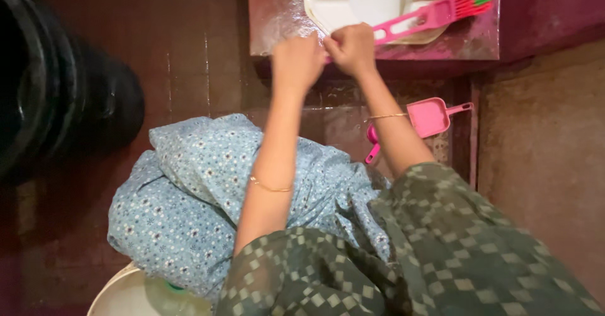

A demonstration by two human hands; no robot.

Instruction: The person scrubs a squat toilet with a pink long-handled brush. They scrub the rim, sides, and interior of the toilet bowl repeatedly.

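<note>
Person squatting, both arms stretched forward; right hand closed around the handle end of a pink long-handled brush, left hand fisted just beside it, knuckles touching or nearly so. The brush lies slantwise across a white squat pan set in a wet reddish raised slab, its bristled head with a green patch up at the far right. Below the right forearm a pink dustpan rests on the floor, a black drum stands to the left, and a white bucket rim shows under the blue flowered skirt.
</note>
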